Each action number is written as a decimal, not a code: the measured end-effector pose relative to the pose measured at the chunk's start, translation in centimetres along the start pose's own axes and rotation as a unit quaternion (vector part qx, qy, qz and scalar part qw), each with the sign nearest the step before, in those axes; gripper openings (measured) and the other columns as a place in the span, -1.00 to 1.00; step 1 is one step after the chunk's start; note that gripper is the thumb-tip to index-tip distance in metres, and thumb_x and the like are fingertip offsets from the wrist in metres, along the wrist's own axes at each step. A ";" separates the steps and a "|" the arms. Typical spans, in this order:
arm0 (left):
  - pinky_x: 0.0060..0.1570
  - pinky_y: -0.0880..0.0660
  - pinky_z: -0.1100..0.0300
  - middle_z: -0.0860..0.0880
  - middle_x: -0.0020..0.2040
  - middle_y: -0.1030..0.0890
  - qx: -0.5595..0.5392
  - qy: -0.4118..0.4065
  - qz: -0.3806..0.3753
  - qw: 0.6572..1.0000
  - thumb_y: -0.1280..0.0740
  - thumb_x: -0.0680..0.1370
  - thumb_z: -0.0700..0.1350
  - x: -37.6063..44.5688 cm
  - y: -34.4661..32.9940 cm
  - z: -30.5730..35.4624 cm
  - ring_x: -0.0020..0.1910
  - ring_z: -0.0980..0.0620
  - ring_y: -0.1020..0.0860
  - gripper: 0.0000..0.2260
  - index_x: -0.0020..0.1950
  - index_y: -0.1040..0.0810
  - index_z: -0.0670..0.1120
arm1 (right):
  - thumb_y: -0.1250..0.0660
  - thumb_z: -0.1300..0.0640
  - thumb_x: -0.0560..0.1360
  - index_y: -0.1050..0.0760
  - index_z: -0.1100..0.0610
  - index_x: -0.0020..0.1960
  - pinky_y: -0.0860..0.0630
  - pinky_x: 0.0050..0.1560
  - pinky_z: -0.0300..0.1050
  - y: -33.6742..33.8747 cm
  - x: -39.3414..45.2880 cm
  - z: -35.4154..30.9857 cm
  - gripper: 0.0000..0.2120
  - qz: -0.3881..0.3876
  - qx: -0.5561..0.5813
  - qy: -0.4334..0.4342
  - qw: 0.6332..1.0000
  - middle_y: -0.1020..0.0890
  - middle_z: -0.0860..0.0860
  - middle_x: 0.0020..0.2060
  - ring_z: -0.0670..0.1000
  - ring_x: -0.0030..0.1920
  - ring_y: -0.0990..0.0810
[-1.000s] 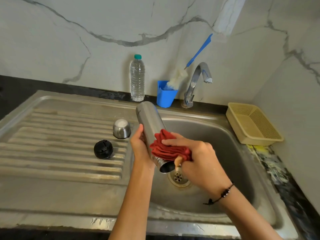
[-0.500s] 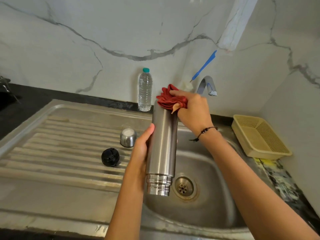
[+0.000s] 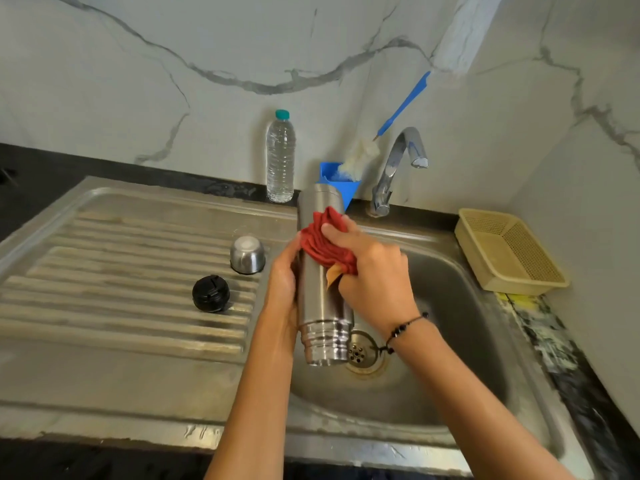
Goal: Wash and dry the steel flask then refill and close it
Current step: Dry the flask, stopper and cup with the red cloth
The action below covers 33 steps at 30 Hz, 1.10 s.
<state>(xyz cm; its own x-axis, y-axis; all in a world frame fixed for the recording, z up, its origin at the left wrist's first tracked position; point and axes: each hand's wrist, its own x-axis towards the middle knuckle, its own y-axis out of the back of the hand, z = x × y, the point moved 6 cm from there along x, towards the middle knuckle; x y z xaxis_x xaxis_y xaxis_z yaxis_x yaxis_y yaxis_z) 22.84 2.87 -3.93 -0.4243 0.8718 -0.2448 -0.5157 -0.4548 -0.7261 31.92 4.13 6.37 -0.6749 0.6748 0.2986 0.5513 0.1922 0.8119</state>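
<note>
On the ribbed draining board at the left of the sink (image 3: 104, 375), a black stopper (image 3: 210, 293) and a steel cup lid (image 3: 247, 255) sit near the board's right edge, just beside the basin; the ribs farther left lie bare. At the back edge a capped water bottle (image 3: 280, 157) stands upright against the wall. The left hand (image 3: 282, 289) grips the steel flask (image 3: 322, 306) from its left side, fingers curled behind it. The flask hangs over the basin's left edge, long axis near upright, threaded mouth pointing down toward the drain (image 3: 362, 353). The right hand (image 3: 374, 275) clutches a red cloth (image 3: 325, 247) pressed against the flask's upper body. Behind, a blue cup (image 3: 349, 188) holds a blue-handled bottle brush (image 3: 360, 155), next to the tap (image 3: 398, 168). A yellow basket (image 3: 512, 258) sits at the counter's right back corner.
</note>
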 end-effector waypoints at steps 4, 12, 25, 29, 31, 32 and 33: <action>-0.32 -0.61 0.19 -0.18 -0.23 -0.64 -0.009 -0.044 0.035 0.998 -0.13 0.63 -0.02 -0.7 0.6 0.5 -0.31 -0.03 -0.65 -0.64 -0.04 -0.57 -0.26 | -0.23 0.22 0.25 -0.56 0.04 0.20 -0.62 -0.08 0.13 -0.3 -2.6 -0.1 -0.48 0.041 0.051 0.047 0.997 -0.53 0.04 0.26 0.16 -0.01 -0.65; -0.08 -0.51 0.03 -0.21 -0.14 -0.58 -0.055 -0.029 0.109 0.992 -0.19 0.57 0.12 -0.4 1.7 0.5 -0.16 -0.13 -0.57 -0.54 0.19 -0.48 -0.25 | -0.28 0.17 0.26 -0.54 -0.07 0.21 -0.60 0.03 -0.05 -1.3 -5.8 1.7 -0.48 0.023 0.056 0.040 0.997 -0.51 -0.06 0.27 -0.03 0.21 -0.54; -0.25 -0.59 0.09 -0.36 0.01 -0.60 0.128 -0.039 0.016 0.991 -0.52 0.29 0.19 -1.0 0.1 1.0 -0.14 -0.19 -0.61 -0.30 0.23 -0.48 -0.26 | -0.19 0.40 0.39 -0.59 0.07 0.15 -0.40 -0.07 -0.55 4.9 3.6 1.6 -0.57 0.156 0.193 -0.023 0.969 -0.64 -0.11 -0.08 -0.01 -0.09 -0.61; -0.39 -0.57 0.21 -0.12 -0.29 -0.63 0.137 -0.026 -0.033 0.990 -0.33 0.40 0.09 -1.0 -0.7 0.6 -0.39 0.01 -0.60 -0.60 0.04 -0.56 -0.21 | -0.25 0.32 0.39 -0.56 0.02 0.21 -0.41 0.25 -0.21 3.9 5.1 0.6 -0.56 0.107 0.095 0.010 0.990 -0.58 -0.03 0.20 0.02 0.15 -0.57; -0.39 -0.57 0.23 -0.10 -0.31 -0.65 0.122 -0.021 -0.036 0.992 -0.29 0.47 0.08 -1.0 -0.4 0.4 -0.40 0.03 -0.61 -0.66 -0.01 -0.58 -0.19 | -0.26 0.34 0.38 -0.53 0.00 0.23 -0.41 0.26 -0.13 3.2 4.6 0.3 -0.53 0.087 0.076 0.027 0.993 -0.49 -0.07 0.30 0.02 0.22 -0.53; -0.37 -0.58 0.22 -0.10 -0.30 -0.66 0.117 -0.018 -0.034 0.992 -0.28 0.47 0.09 -1.2 -0.3 0.3 -0.39 0.03 -0.62 -0.66 -0.01 -0.59 -0.18 | -0.27 0.34 0.38 -0.52 -0.01 0.24 -0.42 0.26 -0.08 3.0 4.2 0.3 -0.51 0.080 0.071 0.031 0.994 -0.47 -0.07 0.32 0.03 0.23 -0.52; -0.35 -0.58 0.22 -0.11 -0.28 -0.66 0.109 -0.016 -0.034 0.993 -0.29 0.44 0.10 -1.4 -0.3 0.2 -0.37 0.02 -0.62 -0.64 0.00 -0.59 -0.18 | -0.28 0.33 0.38 -0.52 -0.03 0.24 -0.42 0.26 -0.06 2.8 3.9 0.4 -0.51 0.072 0.067 0.029 0.995 -0.46 -0.07 0.32 0.04 0.23 -0.52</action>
<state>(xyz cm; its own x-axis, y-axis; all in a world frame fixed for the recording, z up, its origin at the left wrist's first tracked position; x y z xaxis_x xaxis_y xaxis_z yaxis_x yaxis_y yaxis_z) 23.46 1.78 -3.23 -0.4041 0.8973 -0.1774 -0.6920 -0.4267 -0.5823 31.06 7.56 9.61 -0.6100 0.6603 0.4381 0.7019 0.1937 0.6854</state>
